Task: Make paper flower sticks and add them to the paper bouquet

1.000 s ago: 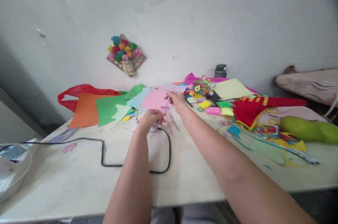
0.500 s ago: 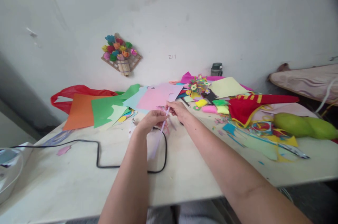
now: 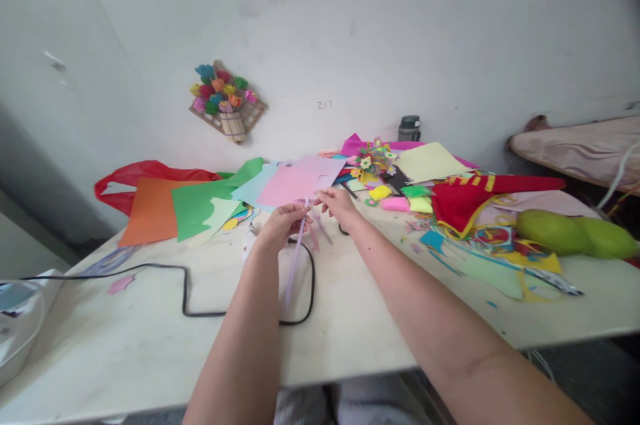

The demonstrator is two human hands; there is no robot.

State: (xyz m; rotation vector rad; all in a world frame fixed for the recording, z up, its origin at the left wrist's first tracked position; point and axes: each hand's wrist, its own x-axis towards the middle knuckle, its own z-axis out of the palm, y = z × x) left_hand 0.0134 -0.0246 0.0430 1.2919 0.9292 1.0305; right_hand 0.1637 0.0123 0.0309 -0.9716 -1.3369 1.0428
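Pale purple paper strip [image 3: 296, 258]: up in front of us, mid-table, slanting from our fingertips down toward our side, its lower end inside the cable's loop. Whether that end touches the tabletop, we can't tell.

Our left hand [image 3: 281, 226] has the strip pinched near its top end, thumb against fingers. Our right hand [image 3: 340, 207] sits just beside that end, fingers curled in; too small to tell whether it grips the tip, something tiny, or nothing.

For clean handling, we'd judge: pinch lightly, since thin paper likely creases under a hard squeeze; keep the left grip close to the end being worked so it doesn't flop; let the right fingertips do the fine work; keep the long tail straight and untwisted.

Just below the hands lie loose pink and purple strips [image 3: 315, 237], which could snag or get mixed in. The black cable [image 3: 313, 278] loops close by and the strip passes over it, so we'd keep the tail clear. What the cable feeds is hidden by our left hand.

Farther out: pink sheet [image 3: 287, 183] behind the hands, green sheet [image 3: 194, 211] and orange sheet [image 3: 149, 213] left, paper-flower bunch [image 3: 373, 161] and yellow packet [image 3: 381, 192] right.
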